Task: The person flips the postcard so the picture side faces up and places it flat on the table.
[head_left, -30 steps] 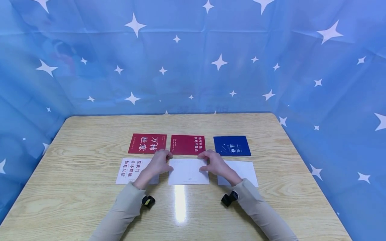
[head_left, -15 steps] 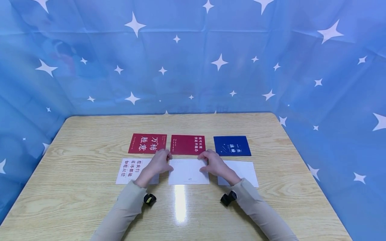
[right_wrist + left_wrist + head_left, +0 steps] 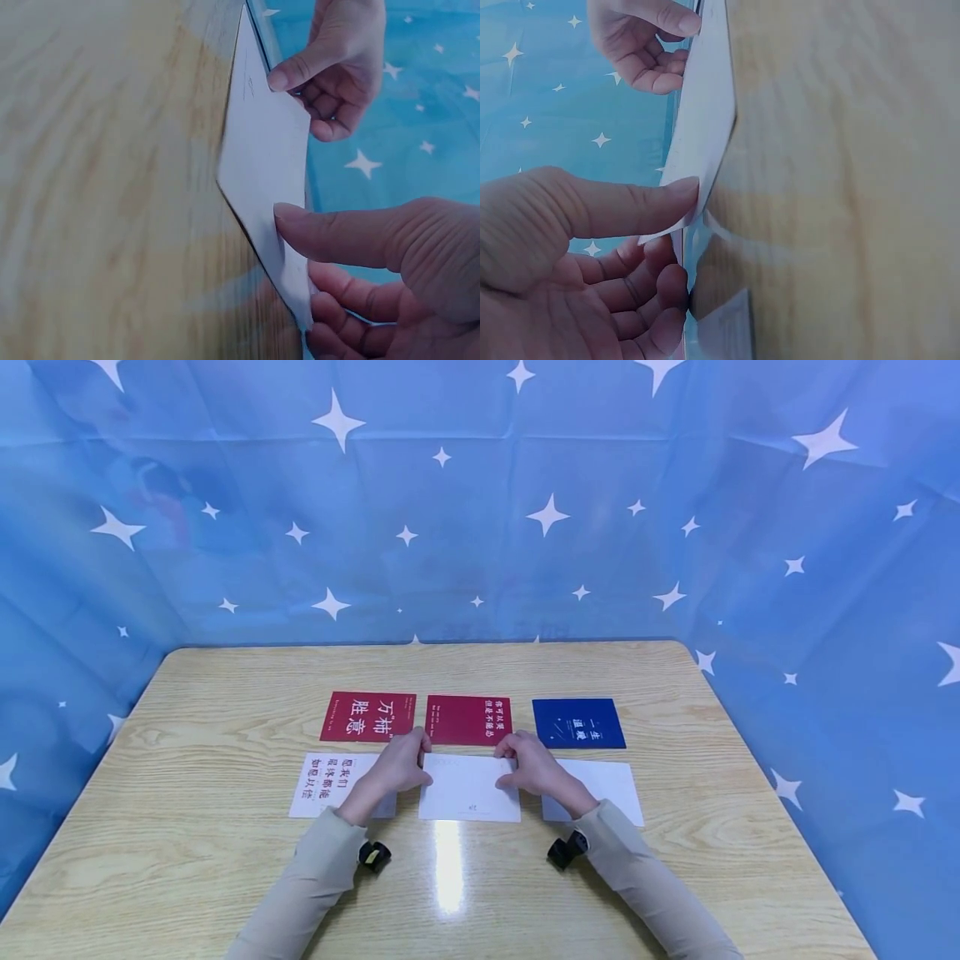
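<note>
In the middle of the near row is a white postcard (image 3: 469, 789) with faint small print at its lower edge. My left hand (image 3: 401, 762) pinches its left side near the far corner, thumb (image 3: 649, 206) on the face and fingers behind. At the opposite side my right hand (image 3: 531, 765) pinches it likewise, its thumb (image 3: 322, 229) on the face. Both wrist views show the far part tilted up. Beneath my left wrist lies a white card with dark lettering (image 3: 322, 785), partly covered. A blank white card (image 3: 607, 789) is partly hidden under my right wrist.
Behind the near row lie a red card with large white characters (image 3: 367, 717), a second red card (image 3: 467, 720) and a dark blue card (image 3: 577, 723). They rest on a wooden table (image 3: 225, 877). A blue star-patterned curtain (image 3: 480, 527) hangs beyond the far edge.
Both hands keep nearly the same place at the white postcard. Its far edge and my left hand have shifted very slightly upward in the head view. The other cards stay put.
</note>
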Demonstrator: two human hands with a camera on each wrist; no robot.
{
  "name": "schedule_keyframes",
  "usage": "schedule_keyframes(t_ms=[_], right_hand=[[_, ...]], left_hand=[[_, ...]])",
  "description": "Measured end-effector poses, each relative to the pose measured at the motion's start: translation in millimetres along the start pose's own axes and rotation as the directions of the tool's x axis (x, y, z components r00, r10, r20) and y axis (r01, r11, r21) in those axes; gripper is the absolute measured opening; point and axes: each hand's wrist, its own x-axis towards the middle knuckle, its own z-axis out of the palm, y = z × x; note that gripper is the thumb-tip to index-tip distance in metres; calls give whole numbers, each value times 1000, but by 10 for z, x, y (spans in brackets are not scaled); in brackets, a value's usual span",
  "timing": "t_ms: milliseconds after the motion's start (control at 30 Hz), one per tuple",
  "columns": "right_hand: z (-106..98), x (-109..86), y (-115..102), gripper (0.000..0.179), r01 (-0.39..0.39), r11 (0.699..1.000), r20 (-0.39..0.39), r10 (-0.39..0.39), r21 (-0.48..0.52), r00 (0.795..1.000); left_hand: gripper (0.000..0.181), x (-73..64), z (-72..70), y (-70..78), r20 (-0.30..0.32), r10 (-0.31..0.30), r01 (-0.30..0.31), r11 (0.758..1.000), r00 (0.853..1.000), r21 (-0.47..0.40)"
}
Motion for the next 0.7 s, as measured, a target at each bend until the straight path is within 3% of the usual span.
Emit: schedule_keyframes(t_ms=[367, 567, 700], right_hand=[[-79, -21, 36, 30, 20, 1000, -12, -20, 0, 1000], [-161, -69, 60, 28, 21, 993, 41, -26, 120, 999], [-204, -107, 59, 26, 70, 985, 56, -80, 160, 995]], left_hand=[[30, -41, 15, -14, -26, 49, -49, 999, 998, -18], [28, -99, -34, -3, -45, 99, -102, 991, 994, -86], [28, -137, -79, -11, -30, 107, -111, 981, 994, -157]])
